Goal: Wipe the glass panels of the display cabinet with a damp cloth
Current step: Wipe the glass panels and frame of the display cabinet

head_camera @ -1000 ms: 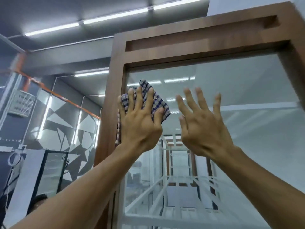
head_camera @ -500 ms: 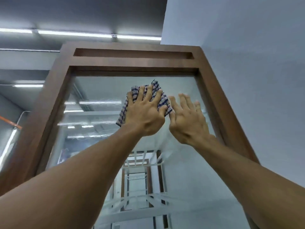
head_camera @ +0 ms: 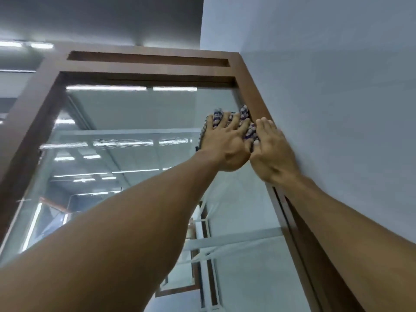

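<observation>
Your left hand (head_camera: 225, 143) lay flat, fingers spread, pressing the checked cloth (head_camera: 244, 113) on the glass panel (head_camera: 135, 122). Your right hand (head_camera: 273, 152) lay flat, fingers straight, touching the cloth's right edge, by the cabinet's brown frame (head_camera: 247, 86).

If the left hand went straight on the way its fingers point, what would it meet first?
Probably the wooden frame's right upright, just beyond the cloth under the left hand; the glass ends there.
</observation>
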Tool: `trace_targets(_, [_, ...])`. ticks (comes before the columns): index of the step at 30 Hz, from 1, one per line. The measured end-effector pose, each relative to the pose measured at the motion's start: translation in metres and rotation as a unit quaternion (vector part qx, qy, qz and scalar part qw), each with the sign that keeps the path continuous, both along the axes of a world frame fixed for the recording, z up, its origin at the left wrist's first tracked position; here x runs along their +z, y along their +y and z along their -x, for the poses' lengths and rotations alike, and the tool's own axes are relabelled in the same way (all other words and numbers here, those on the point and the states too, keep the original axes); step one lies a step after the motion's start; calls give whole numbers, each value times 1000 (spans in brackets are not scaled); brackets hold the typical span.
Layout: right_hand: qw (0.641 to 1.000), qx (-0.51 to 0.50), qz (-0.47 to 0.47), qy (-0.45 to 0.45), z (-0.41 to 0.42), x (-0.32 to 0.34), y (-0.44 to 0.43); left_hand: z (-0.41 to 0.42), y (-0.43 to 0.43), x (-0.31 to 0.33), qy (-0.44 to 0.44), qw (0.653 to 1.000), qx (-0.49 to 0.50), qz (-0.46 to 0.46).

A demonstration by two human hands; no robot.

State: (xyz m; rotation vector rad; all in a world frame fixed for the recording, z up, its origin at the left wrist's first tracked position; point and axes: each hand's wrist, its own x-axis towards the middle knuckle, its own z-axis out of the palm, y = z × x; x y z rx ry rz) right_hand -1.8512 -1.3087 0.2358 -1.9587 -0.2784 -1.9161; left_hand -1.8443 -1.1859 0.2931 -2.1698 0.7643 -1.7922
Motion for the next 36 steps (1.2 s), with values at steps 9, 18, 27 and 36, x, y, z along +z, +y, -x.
trace_targets(9, [985,-122,99,64,0,-5,68,5,107,-13,3,997,-12,70])
trace_targets(18, [985,-69,156,36,-9,12,196,9,227,-15,-3,980,7,198])
trace_targets(27, [979,-40,196,37,-7,-10,183,16,255,-78,-5,976,20,216])
trace_targets(36, [983,-136,114,51,-2,-35,84,7,130,-45,14,991,15,132])
